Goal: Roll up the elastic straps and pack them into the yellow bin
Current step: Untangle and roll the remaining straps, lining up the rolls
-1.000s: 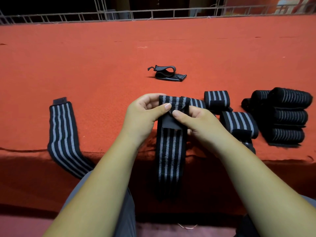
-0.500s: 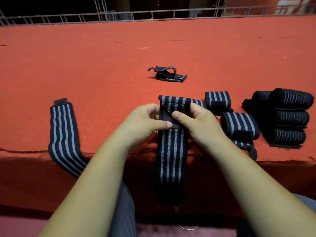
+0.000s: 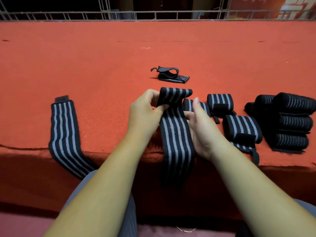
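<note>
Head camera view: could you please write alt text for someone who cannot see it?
The left hand pinches the folded top end of a striped elastic strap that hangs over the red table's edge; the right hand is open beside it. Rolled straps lie right, a flat strap left, a loose strap behind.

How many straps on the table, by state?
Single rolled straps: 3
Stacked rolled straps: 4 visible, more may be hidden
Flat strap: 1
Loosely folded strap: 1
Partly rolled strap in left hand: 1
Total: 10 or more
</note>
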A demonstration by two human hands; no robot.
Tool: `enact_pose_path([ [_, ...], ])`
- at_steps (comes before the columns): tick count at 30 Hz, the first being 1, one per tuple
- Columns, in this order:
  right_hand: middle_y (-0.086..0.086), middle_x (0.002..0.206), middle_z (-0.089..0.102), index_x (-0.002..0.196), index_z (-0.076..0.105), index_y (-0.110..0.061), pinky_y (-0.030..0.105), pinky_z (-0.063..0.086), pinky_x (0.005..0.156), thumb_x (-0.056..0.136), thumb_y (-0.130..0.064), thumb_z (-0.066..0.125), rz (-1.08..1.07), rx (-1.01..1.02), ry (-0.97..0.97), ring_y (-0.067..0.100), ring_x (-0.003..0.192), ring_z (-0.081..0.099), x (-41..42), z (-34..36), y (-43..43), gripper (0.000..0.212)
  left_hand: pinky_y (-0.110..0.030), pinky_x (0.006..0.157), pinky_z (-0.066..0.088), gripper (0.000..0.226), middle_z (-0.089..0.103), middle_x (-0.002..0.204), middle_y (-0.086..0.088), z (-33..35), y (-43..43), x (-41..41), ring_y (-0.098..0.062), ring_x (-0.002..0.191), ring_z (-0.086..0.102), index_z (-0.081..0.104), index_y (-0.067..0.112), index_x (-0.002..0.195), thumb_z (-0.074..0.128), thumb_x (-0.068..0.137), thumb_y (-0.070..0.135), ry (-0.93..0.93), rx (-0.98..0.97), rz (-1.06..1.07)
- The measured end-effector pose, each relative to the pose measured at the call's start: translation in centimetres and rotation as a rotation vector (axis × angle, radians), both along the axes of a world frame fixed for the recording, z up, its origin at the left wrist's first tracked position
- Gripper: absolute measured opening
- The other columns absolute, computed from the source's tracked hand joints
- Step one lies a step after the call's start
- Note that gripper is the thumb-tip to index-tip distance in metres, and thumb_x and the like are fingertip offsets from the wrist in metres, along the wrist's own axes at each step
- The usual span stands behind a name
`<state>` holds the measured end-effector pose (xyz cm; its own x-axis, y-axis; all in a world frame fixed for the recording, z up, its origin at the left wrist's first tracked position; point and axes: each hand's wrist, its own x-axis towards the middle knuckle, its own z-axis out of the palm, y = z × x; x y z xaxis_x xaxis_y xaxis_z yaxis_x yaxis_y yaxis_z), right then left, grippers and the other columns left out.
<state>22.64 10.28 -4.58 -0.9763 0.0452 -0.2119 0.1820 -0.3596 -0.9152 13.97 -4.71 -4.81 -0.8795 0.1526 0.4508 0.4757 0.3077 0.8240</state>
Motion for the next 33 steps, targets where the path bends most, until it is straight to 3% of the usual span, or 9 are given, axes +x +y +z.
enact_pose_path([
  [5, 0.026, 0.136, 0.072, 0.142, 0.063, 0.000, 0.053, 0.046, 0.120, 0.102, -0.083, 0.024, 0.034, -0.157, 0.029, 0.038, 0.131, 0.069, 0.4, 0.1, 0.7, 0.100, -0.023, 0.075, 0.049, 0.027, 0.073, 0.094, 0.014, 0.5, -0.9, 0.1, -0.005, 0.086, 0.067, 0.074, 0.025, 0.094, 0.079, 0.084, 0.001, 0.020, -0.133, -0.143],
  [9, 0.028, 0.137, 0.070, 0.137, 0.070, 0.002, 0.053, 0.050, 0.117, 0.104, -0.080, 0.031, 0.057, -0.132, 0.047, 0.041, 0.131, 0.068, 0.7, 0.2, 0.9, 0.097, -0.036, 0.085, 0.059, 0.036, 0.076, 0.104, 0.013, 0.9, -2.2, 0.3, -0.006, 0.095, 0.070, 0.077, 0.028, 0.096, 0.076, 0.083, -0.005, -0.043, -0.117, -0.276],
  [14, 0.021, 0.127, 0.076, 0.130, 0.075, -0.003, 0.048, 0.059, 0.102, 0.108, -0.032, 0.056, -0.058, -0.079, 0.044, 0.033, 0.114, 0.074, 0.7, 0.0, 0.3, 0.041, -0.044, 0.103, 0.058, 0.034, 0.076, 0.123, 0.011, 1.3, -3.4, 0.9, -0.011, 0.117, 0.072, 0.081, 0.028, 0.106, 0.076, 0.091, -0.002, -0.100, -0.101, -0.357],
  [16, 0.023, 0.130, 0.075, 0.136, 0.068, 0.003, 0.049, 0.058, 0.103, 0.107, -0.018, 0.058, -0.094, -0.051, 0.057, 0.032, 0.112, 0.074, 0.5, 0.0, -0.1, 0.038, -0.041, 0.104, 0.058, 0.034, 0.077, 0.124, 0.010, 1.2, -3.6, 0.7, -0.017, 0.115, 0.074, 0.079, 0.026, 0.116, 0.071, 0.097, -0.001, -0.175, -0.065, -0.354],
  [20, 0.027, 0.116, 0.074, 0.125, 0.064, 0.002, 0.059, 0.055, 0.107, 0.101, -0.005, 0.059, -0.199, 0.003, 0.104, 0.038, 0.107, 0.072, 0.0, -0.1, -0.5, 0.026, -0.039, 0.105, 0.059, 0.027, 0.077, 0.130, -0.004, 1.0, -2.0, 1.6, -0.019, 0.118, 0.074, 0.070, 0.015, 0.133, 0.053, 0.115, 0.026, -0.432, 0.190, -0.303],
  [23, 0.020, 0.117, 0.078, 0.118, 0.066, -0.007, 0.061, 0.056, 0.107, 0.092, -0.008, 0.061, -0.244, 0.120, 0.129, 0.037, 0.111, 0.076, -0.3, -0.7, -0.6, 0.026, -0.046, 0.115, 0.053, 0.061, 0.073, 0.138, -0.014, 0.5, 0.0, 3.0, -0.025, 0.129, 0.071, 0.061, 0.005, 0.146, 0.045, 0.113, 0.054, -0.662, 0.440, -0.447],
  [26, 0.008, 0.117, 0.080, 0.124, 0.067, -0.019, 0.057, 0.059, 0.106, 0.089, -0.010, 0.060, -0.248, 0.232, 0.151, 0.028, 0.111, 0.077, -0.1, -0.9, -0.8, 0.036, -0.053, 0.126, 0.038, 0.088, 0.063, 0.154, -0.007, -0.1, 1.0, 3.6, -0.026, 0.144, 0.059, 0.055, 0.018, 0.156, 0.066, 0.093, 0.077, -0.684, 0.453, -0.459],
  [30, 0.010, 0.123, 0.080, 0.132, 0.068, -0.016, 0.054, 0.057, 0.108, 0.094, 0.001, 0.057, -0.212, 0.228, 0.197, 0.030, 0.118, 0.076, 0.0, -0.9, -0.4, 0.042, -0.049, 0.125, 0.042, 0.069, 0.061, 0.155, -0.010, 0.7, 0.8, 3.7, -0.021, 0.139, 0.063, 0.041, 0.011, 0.164, 0.065, 0.103, 0.033, -0.707, 0.557, -0.384],
  [33, 0.017, 0.124, 0.078, 0.133, 0.067, -0.008, 0.055, 0.057, 0.109, 0.095, 0.009, 0.053, -0.210, 0.190, 0.224, 0.035, 0.119, 0.075, -0.1, -1.0, -0.2, 0.044, -0.046, 0.121, 0.047, 0.045, 0.070, 0.145, -0.008, 1.0, 0.2, 3.7, -0.019, 0.132, 0.069, 0.050, 0.010, 0.158, 0.049, 0.115, 0.022, -0.698, 0.399, -0.476],
])
